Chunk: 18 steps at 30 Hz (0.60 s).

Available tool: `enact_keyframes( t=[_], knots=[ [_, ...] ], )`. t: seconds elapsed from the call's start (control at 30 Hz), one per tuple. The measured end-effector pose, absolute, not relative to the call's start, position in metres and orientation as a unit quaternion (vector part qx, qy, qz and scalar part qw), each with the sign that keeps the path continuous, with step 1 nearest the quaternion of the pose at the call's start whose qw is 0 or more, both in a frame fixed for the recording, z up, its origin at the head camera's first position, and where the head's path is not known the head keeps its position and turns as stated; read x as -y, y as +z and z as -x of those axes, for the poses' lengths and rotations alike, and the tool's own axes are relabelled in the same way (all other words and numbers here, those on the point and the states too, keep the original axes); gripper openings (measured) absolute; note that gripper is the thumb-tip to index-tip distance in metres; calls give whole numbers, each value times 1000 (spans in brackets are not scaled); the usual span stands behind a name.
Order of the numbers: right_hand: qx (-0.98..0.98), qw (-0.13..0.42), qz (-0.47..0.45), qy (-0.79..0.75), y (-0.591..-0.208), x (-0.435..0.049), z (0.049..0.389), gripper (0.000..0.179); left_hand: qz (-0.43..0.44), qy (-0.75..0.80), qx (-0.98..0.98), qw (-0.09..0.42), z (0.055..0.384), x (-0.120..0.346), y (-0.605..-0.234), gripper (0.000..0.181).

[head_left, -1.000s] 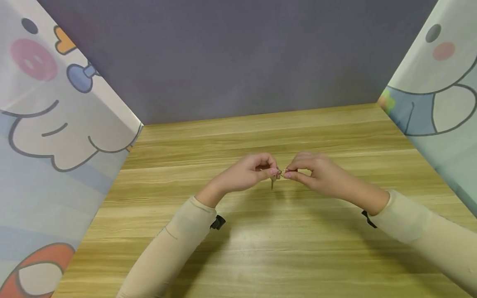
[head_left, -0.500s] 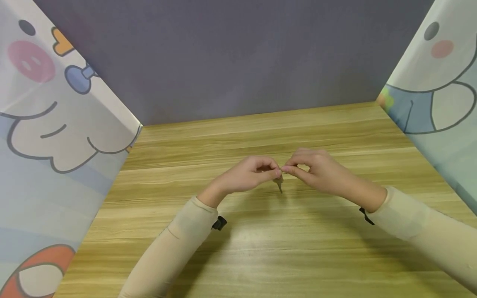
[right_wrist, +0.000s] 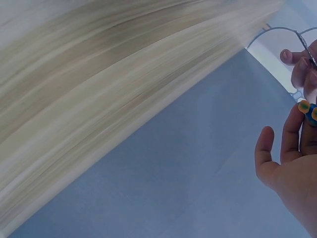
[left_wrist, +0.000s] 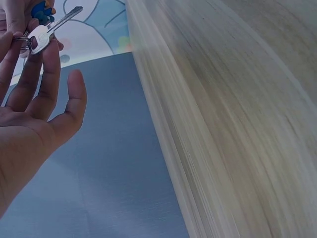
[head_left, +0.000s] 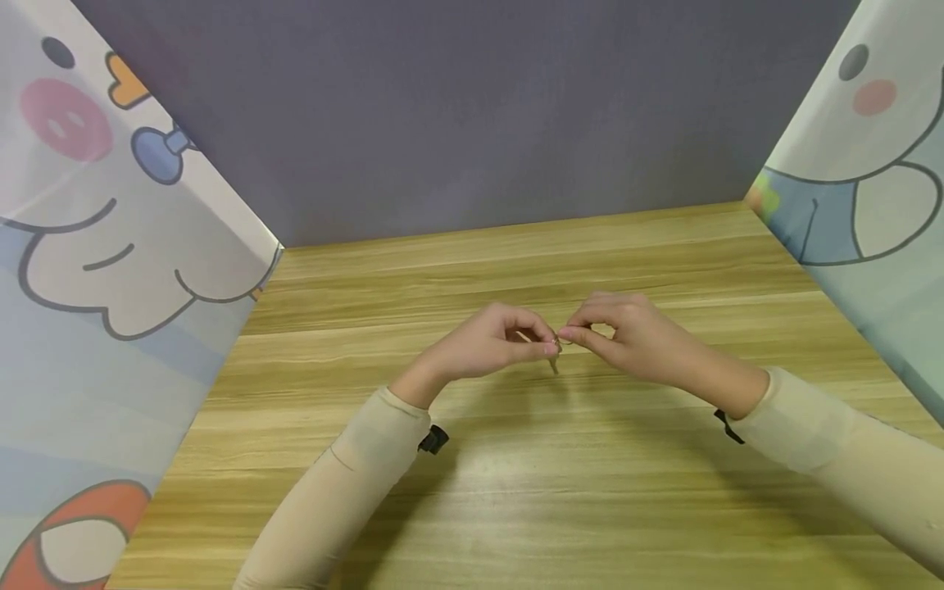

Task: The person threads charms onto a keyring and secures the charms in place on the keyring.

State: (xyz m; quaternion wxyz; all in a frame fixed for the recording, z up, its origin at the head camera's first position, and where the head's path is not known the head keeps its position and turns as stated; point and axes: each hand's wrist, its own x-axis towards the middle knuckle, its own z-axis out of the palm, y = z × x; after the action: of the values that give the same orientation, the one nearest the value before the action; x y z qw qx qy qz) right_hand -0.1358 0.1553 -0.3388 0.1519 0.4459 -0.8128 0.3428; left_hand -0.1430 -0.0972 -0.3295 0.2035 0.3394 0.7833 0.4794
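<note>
My left hand [head_left: 501,340] and right hand [head_left: 627,336] meet over the table, their fingertips almost touching. A silver key [left_wrist: 42,37] hangs from a metal split ring [left_wrist: 25,39], pinched at the left fingertips. In the head view the key [head_left: 555,366] points downward below the left thumb. The right thumb and fingers pinch the other side of the ring. A small blue-and-orange charm [left_wrist: 42,13] shows by the right fingers, and the right wrist view also has this charm [right_wrist: 311,112] at its edge. How ring and charm connect is hidden by fingers.
A wood-grain table [head_left: 487,483] lies beneath both hands. Behind it rises a grey-purple panel [head_left: 479,115]. Cartoon-printed panels stand at the left [head_left: 147,229] and right [head_left: 885,205]. A black strap [head_left: 433,440] sits at the left cuff.
The left hand has shifted slightly right and the gap between the hands has narrowed. The key swung rightward, then tilted a little at the left fingertips.
</note>
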Motion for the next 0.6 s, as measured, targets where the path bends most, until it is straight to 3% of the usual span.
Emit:
enact_keyframes(
  t=[0.33,0.6],
  knots=[
    [841,86,-440,304,-335,-161,133,14,-341,478,-786,192,144,98,-327,9],
    [833,120,-453,294,-340,-161,136,19,-339,472,-790,195,144,95,-330,17]
  ],
)
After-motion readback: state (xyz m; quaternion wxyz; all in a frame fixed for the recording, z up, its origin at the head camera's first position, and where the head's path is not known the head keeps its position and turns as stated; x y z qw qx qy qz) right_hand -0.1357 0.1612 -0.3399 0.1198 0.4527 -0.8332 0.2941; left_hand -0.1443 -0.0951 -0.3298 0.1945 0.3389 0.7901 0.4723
